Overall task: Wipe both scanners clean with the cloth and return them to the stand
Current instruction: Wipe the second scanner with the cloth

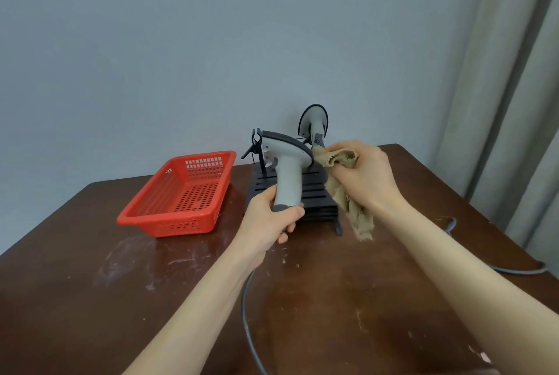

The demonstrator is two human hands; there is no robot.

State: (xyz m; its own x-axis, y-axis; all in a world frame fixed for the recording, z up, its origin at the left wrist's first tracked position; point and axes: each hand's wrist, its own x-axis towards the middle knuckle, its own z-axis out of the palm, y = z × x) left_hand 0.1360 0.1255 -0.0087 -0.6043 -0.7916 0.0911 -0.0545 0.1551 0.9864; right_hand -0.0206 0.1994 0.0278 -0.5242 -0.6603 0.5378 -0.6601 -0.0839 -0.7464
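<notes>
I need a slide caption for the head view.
Left hand holds a scanner; right hand presses the cloth to its head.

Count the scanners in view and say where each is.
2. The first scanner is gripped by its handle in the left hand, over the stand. The second scanner sits behind, partly hidden by the cloth in the right hand.

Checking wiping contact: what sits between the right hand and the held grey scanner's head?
In the head view, only the bunched tan cloth, gripped by the right hand, touching the head of the grey plastic handheld scanner.
</notes>
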